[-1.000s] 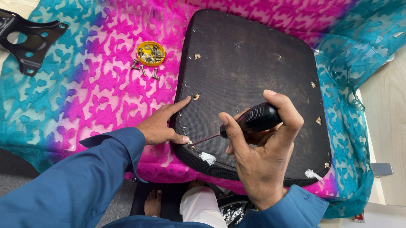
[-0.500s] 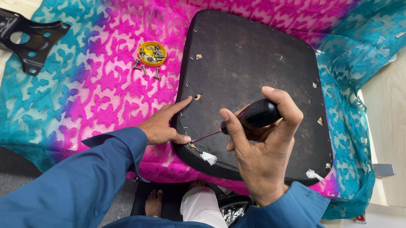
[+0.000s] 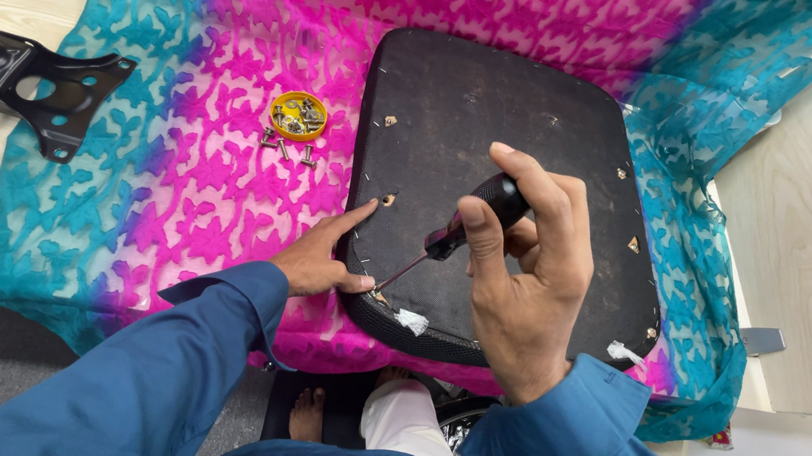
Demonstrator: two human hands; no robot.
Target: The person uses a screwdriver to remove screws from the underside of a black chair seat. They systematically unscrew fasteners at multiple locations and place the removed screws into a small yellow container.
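The 1 head-worn camera looked steeply down from close above at both hands, the right hand [image 3: 527, 271] and left hand [image 3: 317, 259], over a black seat base [image 3: 528, 120] on patterned cloth [image 3: 181, 164].

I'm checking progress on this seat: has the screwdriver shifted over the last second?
Barely. The screwdriver in the right hand keeps its tip at the near-left corner of the black seat pad, beside the left hand; any shift is too slight to tell.
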